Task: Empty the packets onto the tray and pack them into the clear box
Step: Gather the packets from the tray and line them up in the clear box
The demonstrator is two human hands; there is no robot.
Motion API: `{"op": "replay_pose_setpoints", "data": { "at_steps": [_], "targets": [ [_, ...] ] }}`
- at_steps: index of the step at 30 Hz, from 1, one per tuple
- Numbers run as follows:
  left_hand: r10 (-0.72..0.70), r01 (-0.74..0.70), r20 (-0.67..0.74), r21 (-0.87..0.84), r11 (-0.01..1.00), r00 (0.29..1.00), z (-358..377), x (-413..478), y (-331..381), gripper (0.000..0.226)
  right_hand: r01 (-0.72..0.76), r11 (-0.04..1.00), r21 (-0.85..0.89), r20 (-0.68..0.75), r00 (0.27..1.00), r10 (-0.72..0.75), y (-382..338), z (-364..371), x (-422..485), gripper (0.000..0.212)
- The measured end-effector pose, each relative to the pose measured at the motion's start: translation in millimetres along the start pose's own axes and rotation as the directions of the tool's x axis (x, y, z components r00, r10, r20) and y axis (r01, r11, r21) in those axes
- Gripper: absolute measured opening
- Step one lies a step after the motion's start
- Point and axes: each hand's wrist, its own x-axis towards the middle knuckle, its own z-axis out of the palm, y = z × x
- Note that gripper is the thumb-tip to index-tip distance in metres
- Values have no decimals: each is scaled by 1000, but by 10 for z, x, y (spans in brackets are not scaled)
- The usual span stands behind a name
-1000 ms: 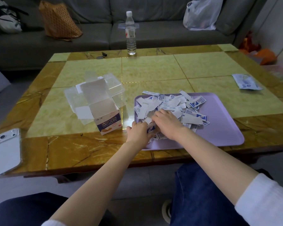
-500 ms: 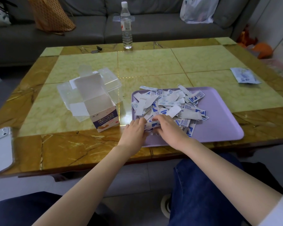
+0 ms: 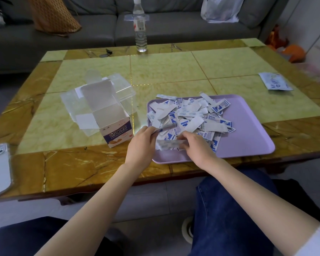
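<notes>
Lying heaped on the lilac tray (image 3: 248, 137): loose plaster packets (image 3: 188, 117). Left hand (image 3: 142, 143) pinches a few at the heap's near edge; right hand (image 3: 196, 146) pinches a small stack. Both pressed into the heap a second ago, so gathering has begun. Clear box (image 3: 122, 85), behind the open carton (image 3: 116, 133), apparently unfilled.

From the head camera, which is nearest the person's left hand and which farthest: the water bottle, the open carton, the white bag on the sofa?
1. Carton, just left of the left hand, which pinches a packet.
2. Bottle, at the table's far edge.
3. White bag, on the sofa beyond the table.
</notes>
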Motion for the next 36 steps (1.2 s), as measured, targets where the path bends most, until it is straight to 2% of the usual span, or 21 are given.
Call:
{"op": "replay_pose_setpoints", "data": {
  "at_steps": [3, 7, 9, 12, 16, 19, 22, 24, 26, 30, 34, 36],
  "targets": [
    [-39, 38, 39, 31, 999, 998, -34, 57, -27, 22, 84, 995, -59, 25, 996, -82, 3, -11, -31, 19],
    [8, -85, 345, 209, 974, 939, 22, 26, -56, 31, 82, 996, -23, 41, 996, -81, -58, 19, -60, 19],
    [12, -139, 411, 281, 950, 912, 23, -17, -31, 35, 54, 998, -11, 25, 998, -54, -90, 29, -77, 26],
    [39, -204, 440, 336, 920, 897, 11, -68, 5, 38, 18, 1000, 5, -5, 1000, -18, -121, 31, -97, 42],
    [44, -255, 451, 420, 871, 891, 38, -102, -22, 33, -17, 994, -106, -40, 999, 13, -112, 93, -88, 25],
    [75, -279, 437, 424, 862, 896, 51, -112, -33, 23, 19, 970, -243, -155, 986, -58, -82, 145, -85, 25],
    [100, -253, 383, 372, 893, 918, 61, -128, -47, 23, 71, 964, -256, -188, 975, -122, -92, 170, -119, 48],
    [102, -239, 361, 357, 903, 927, 64, -148, -48, 25, 109, 933, -342, -181, 967, -179, -110, 166, -163, 55],
    [88, -220, 349, 358, 907, 933, 66, -166, -38, 27, 152, 899, -410, -106, 971, -212, -125, 174, -195, 50],
    [-19, -64, 340, 230, 971, 940, 62, -165, -5, 24, 132, 977, -168, 43, 991, -126, -115, 228, -225, 49],
    [-23, -25, 377, 124, 992, 926, 82, -159, 48, 27, 95, 990, 106, 21, 995, -98, -178, 281, -211, 47],
    [-19, -13, 376, 83, 996, 926, 85, -157, 55, 30, 115, 985, 126, -1, 993, -116, -202, 290, -186, 43]
  ]
}}
